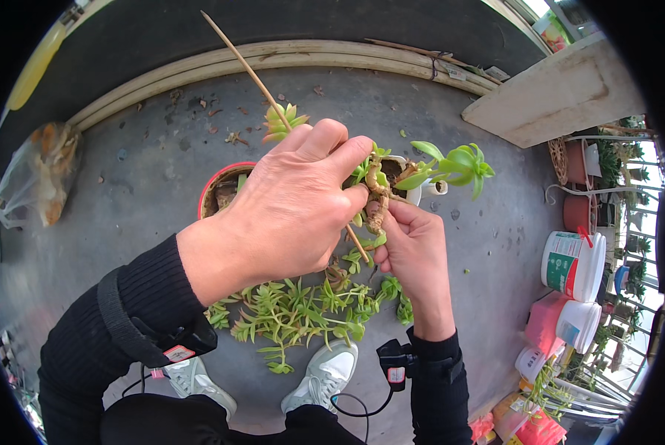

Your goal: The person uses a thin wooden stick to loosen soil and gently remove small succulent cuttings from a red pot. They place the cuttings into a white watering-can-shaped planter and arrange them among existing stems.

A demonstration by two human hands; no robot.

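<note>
My left hand (pixel 280 204) is closed around a thin wooden stick (pixel 239 55), which slants from upper left to lower right through my fist. Its thumb and forefinger meet the thick brown stem (pixel 377 196) of a succulent. My right hand (pixel 414 248) pinches the lower part of that stem. Green fleshy leaves (pixel 462 165) spread from the plant to the right. Below my hands, a heap of green succulent cuttings (pixel 295 311) lies on the grey floor. Partly hidden behind my left hand is a red-rimmed pot (pixel 208 194); a white pot (pixel 414 194) shows behind the stem.
Another succulent rosette (pixel 284 122) stands beyond my left hand. At the left is a clear plastic bag (pixel 39 174) with brown contents. White buckets (pixel 573 265) and potted plants line the right side, below a pale board (pixel 555 93). My shoes (pixel 321 374) are near the cuttings.
</note>
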